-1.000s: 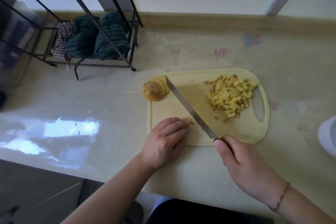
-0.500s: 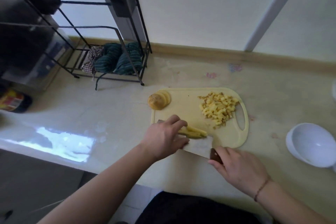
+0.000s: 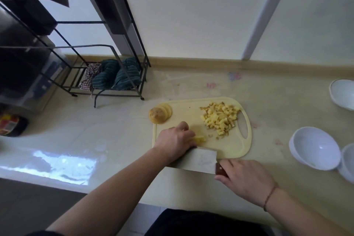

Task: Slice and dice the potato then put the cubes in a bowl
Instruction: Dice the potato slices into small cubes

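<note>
nearest the camera, two bare forearms reach over the counter edge. the right hand, with one thin cord bracelet on its wrist, has its fingers wrapped around the dark wooden handle of one broad cleaver, whose flat blade lies across the near edge of one pale yellow cutting board. the left hand sits just left of the blade with its fingers curled down over a small bunch of potato strips on the board; how many strips there are cannot be told, as the hand covers most of them. farther back on the board, toward its handle slot, lies one loose pile of potato cubes, too many to count. at the board's far left corner is one stack of round potato slices, about four in all, the skin-covered end piece at the left and hanging over the board's edge onto the counter. to the right, well apart from the board, stand three white bowls: one near bowl, a second bowl touching it at the frame's edge, and a third bowl farther back. at far left sits one dark jar. farthest off, against the wall, one black wire rack holds a heap of striped green cloths.
</note>
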`<act>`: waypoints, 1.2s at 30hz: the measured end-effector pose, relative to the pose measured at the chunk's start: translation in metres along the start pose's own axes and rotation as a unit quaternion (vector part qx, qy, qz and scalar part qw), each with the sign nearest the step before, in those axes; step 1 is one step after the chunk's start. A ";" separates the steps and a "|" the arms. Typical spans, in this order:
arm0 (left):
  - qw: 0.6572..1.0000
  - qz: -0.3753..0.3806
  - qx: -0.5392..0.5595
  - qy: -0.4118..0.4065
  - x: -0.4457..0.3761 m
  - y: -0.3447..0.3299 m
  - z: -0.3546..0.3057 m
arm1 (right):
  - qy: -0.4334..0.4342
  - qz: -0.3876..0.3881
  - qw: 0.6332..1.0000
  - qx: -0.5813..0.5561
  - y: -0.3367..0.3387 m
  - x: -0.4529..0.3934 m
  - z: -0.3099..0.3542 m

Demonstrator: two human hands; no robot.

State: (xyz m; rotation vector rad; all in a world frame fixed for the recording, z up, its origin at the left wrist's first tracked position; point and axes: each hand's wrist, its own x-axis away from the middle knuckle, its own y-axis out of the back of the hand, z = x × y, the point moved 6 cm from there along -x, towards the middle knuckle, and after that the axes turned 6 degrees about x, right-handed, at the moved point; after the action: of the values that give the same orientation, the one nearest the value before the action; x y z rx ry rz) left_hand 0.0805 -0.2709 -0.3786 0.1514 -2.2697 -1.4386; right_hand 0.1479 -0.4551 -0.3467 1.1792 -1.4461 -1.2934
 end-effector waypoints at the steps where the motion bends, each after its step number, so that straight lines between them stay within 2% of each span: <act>1: 1.000 0.001 -0.005 -0.003 -0.001 0.000 0.000 | 0.003 -0.013 1.000 0.002 0.001 0.005 -0.003; 6: 0.998 0.008 -0.029 -0.049 -0.002 -0.001 0.005 | -0.013 -0.021 1.000 -0.001 0.001 0.048 -0.025; 8: 0.998 0.007 -0.024 -0.056 0.001 0.001 0.013 | -0.052 -0.014 0.998 -0.014 0.006 0.073 -0.041; 11: 1.000 -0.008 -0.017 -0.017 0.011 -0.001 0.028 | -0.135 0.039 0.982 -0.122 0.015 0.098 -0.058; 13: 0.999 -0.037 0.017 0.001 0.017 -0.005 0.033 | -0.200 0.051 0.949 -0.236 0.015 0.099 -0.056; 16: 0.994 -0.076 0.074 0.031 0.020 -0.011 0.037 | -0.277 0.074 0.855 -0.433 0.008 0.083 -0.035; 18: 0.988 -0.091 0.110 0.048 0.020 -0.014 0.038 | -0.302 0.085 0.812 -0.493 0.006 0.063 -0.022; 21: 0.983 -0.097 0.153 0.040 0.021 -0.017 0.033 | -0.328 0.099 0.782 -0.521 0.000 0.044 -0.008; 26: 0.979 -0.102 0.178 0.002 0.016 -0.017 0.020 | -0.349 0.106 0.795 -0.486 -0.009 0.036 -0.003; 36: 0.989 -0.099 0.085 -0.063 0.012 -0.019 0.014 | -0.306 0.130 0.814 -0.477 -0.012 0.009 0.027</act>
State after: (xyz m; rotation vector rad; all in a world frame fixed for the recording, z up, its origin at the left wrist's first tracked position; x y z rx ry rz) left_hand 0.0612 -0.2715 -0.3961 0.3586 -2.5430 -1.3820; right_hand 0.1209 -0.4585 -0.3619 -0.1263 -1.0193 -1.9338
